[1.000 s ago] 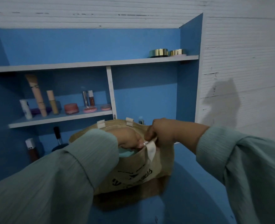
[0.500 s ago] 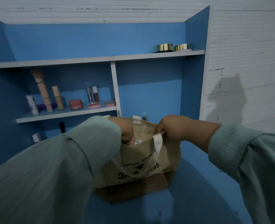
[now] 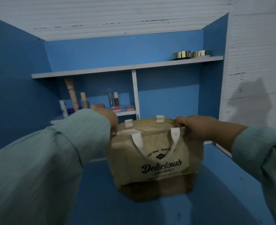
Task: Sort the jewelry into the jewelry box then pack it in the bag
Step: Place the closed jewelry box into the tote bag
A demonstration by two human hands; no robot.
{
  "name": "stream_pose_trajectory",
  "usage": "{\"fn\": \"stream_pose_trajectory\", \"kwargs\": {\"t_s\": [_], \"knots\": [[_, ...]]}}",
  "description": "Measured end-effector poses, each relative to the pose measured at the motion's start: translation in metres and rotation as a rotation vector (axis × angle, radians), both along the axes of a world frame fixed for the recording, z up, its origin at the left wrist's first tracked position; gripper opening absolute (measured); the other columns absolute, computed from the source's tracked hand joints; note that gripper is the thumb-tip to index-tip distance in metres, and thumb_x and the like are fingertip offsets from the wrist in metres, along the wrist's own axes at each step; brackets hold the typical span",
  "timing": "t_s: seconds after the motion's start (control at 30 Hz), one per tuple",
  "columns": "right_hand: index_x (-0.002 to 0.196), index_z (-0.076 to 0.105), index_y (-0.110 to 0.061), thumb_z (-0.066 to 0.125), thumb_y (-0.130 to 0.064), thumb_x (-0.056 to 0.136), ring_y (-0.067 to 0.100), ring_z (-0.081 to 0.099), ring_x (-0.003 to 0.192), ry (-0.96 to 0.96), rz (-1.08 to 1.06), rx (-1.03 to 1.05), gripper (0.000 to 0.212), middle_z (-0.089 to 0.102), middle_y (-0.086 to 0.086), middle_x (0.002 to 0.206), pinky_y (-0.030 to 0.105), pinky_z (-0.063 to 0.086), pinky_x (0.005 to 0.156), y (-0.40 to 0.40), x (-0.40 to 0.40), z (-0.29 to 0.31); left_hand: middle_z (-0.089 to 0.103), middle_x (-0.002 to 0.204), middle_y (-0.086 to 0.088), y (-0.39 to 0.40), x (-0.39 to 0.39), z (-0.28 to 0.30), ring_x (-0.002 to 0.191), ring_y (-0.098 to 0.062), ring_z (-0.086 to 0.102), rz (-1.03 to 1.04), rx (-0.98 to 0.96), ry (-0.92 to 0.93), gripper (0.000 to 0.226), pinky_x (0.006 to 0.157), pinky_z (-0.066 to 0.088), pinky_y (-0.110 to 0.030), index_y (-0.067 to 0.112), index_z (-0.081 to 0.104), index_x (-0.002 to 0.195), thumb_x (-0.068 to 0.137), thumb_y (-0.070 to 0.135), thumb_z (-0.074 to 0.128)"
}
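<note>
On the low white shelf [image 3: 126,113] at the far left stood a row of cosmetic tubes and pots [image 3: 85,101], partly hidden behind a pale green ribbed sleeve [image 3: 61,151]. That sleeve ended in the left hand [image 3: 109,118], which gripped the left end of the bag's top rim, its fingers curled down out of sight behind the fabric. Between the two hands sat the tan woven jute tote bag [image 3: 153,159] (printed "Delicious" in black script), upright on the blue tabletop [image 3: 150,213], its white cloth handle [image 3: 156,143] hanging loose against the front panel. The jewelry box could not be seen; the bag's mouth showed only its inner lining. The right hand [image 3: 197,127] clutched the right end of the rim, fingers folded over the edge. Above it, on the upper white shelf [image 3: 117,69], rested two round gold-lidded jars [image 3: 190,54].
</note>
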State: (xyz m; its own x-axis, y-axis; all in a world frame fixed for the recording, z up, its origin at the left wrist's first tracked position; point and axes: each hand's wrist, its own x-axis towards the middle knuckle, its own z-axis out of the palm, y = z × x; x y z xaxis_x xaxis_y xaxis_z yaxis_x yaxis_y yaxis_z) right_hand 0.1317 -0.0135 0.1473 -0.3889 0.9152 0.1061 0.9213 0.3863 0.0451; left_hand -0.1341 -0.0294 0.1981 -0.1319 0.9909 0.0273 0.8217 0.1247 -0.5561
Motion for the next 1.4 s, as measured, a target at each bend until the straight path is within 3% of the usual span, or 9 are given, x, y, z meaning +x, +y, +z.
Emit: {"fn": "stream_pose_trajectory", "kwargs": {"t_s": [0.2, 0.3, 0.53, 0.87, 1.0, 1.1, 1.23, 1.3, 1.4], "knots": [[0.074, 0.033, -0.032, 0.064, -0.017, 0.078, 0.016, 0.050, 0.083, 0.043, -0.022, -0.007, 0.034, 0.046, -0.013, 0.079, 0.030, 0.043, 0.069, 0.009, 0.001, 0.002, 0.057, 0.117, -0.002, -0.010, -0.023, -0.002, 0.110, -0.026, 0.051, 0.106, 0.019, 0.013, 0.029, 0.099, 0.037, -0.044, 0.017, 0.059, 0.111, 0.090, 0.036, 0.052], [0.072, 0.036, -0.031, 0.063, -0.015, 0.079, 0.017, 0.051, 0.084, 0.054, -0.047, -0.021, 0.032, 0.050, -0.009, 0.082, 0.028, 0.042, 0.070, 0.014, 0.002, 0.001, 0.058, 0.121, -0.002, -0.012, -0.030, -0.003, 0.109, -0.021, 0.053, 0.076, -0.033, -0.195, 0.036, 0.096, 0.041, -0.037, 0.013, 0.060, 0.114, 0.092, 0.039, 0.050], [0.121, 0.056, -0.031, 0.061, -0.031, 0.086, 0.025, 0.051, 0.111, -0.008, -0.093, -0.105, 0.036, 0.044, -0.004, 0.101, 0.033, 0.042, 0.095, 0.005, -0.004, 0.006, 0.052, 0.130, -0.011, -0.016, -0.027, -0.018, 0.117, -0.024, 0.050, 0.064, -0.023, -0.661, 0.037, 0.097, 0.038, -0.030, 0.005, 0.055, 0.122, 0.096, 0.028, 0.043], [0.122, 0.058, -0.028, 0.060, -0.038, 0.086, 0.025, 0.049, 0.109, -0.019, -0.183, -0.034, 0.037, 0.040, 0.000, 0.101, 0.030, 0.037, 0.093, -0.001, -0.009, 0.004, 0.058, 0.110, -0.008, -0.012, -0.039, -0.028, 0.091, -0.019, 0.052, 0.086, 0.064, -0.555, 0.027, 0.085, 0.044, -0.028, 0.006, 0.058, 0.110, 0.090, 0.024, 0.056], [0.096, 0.050, -0.025, 0.079, -0.020, 0.069, 0.023, 0.047, 0.103, 0.422, -0.168, -0.009, 0.040, 0.041, 0.006, 0.118, 0.031, 0.042, 0.087, 0.000, 0.004, -0.007, 0.053, 0.072, -0.007, -0.003, -0.054, -0.051, 0.066, -0.017, 0.049, 0.091, 0.245, -1.130, 0.031, 0.060, 0.042, -0.027, 0.004, 0.053, 0.080, 0.086, 0.033, 0.060], [0.130, 0.033, -0.021, 0.084, -0.007, 0.062, 0.027, 0.041, 0.119, 0.839, -0.192, 0.003, 0.086, 0.030, 0.011, 0.137, 0.036, 0.039, 0.096, -0.004, 0.008, -0.015, 0.063, 0.103, -0.007, -0.011, -0.061, -0.074, 0.097, -0.020, 0.057, 0.058, 0.181, -1.664, 0.062, 0.089, 0.047, -0.035, 0.007, 0.060, 0.111, 0.087, 0.062, 0.043], [0.146, 0.011, -0.017, 0.081, -0.003, 0.066, 0.030, 0.040, 0.126, 1.284, -0.229, -0.129, 0.107, 0.038, 0.009, 0.133, 0.039, 0.035, 0.104, -0.004, 0.015, -0.036, 0.044, 0.138, -0.002, -0.030, -0.063, -0.107, 0.121, -0.016, 0.044, -0.116, 0.106, -1.792, 0.083, 0.103, 0.037, -0.032, 0.018, 0.030, 0.143, 0.075, 0.060, 0.050], [0.141, 0.028, -0.015, 0.090, -0.020, 0.054, 0.028, 0.047, 0.122, 1.374, -0.225, -0.249, 0.107, 0.048, 0.001, 0.126, 0.042, 0.040, 0.103, -0.005, 0.019, -0.050, 0.044, 0.137, -0.001, -0.030, -0.059, -0.120, 0.116, -0.014, 0.045, -0.138, 0.090, -1.841, 0.072, 0.096, 0.038, -0.027, 0.016, 0.027, 0.143, 0.084, 0.039, 0.060], [0.111, 0.055, -0.020, 0.086, -0.030, 0.059, 0.022, 0.050, 0.112, 1.423, -0.195, -0.413, 0.062, 0.059, -0.002, 0.113, 0.050, 0.034, 0.103, -0.012, 0.015, -0.065, 0.055, 0.118, 0.003, -0.025, -0.049, -0.130, 0.101, -0.011, 0.054, -0.131, 0.193, -1.994, 0.055, 0.087, 0.042, -0.026, 0.013, 0.040, 0.135, 0.086, 0.023, 0.062]]}}
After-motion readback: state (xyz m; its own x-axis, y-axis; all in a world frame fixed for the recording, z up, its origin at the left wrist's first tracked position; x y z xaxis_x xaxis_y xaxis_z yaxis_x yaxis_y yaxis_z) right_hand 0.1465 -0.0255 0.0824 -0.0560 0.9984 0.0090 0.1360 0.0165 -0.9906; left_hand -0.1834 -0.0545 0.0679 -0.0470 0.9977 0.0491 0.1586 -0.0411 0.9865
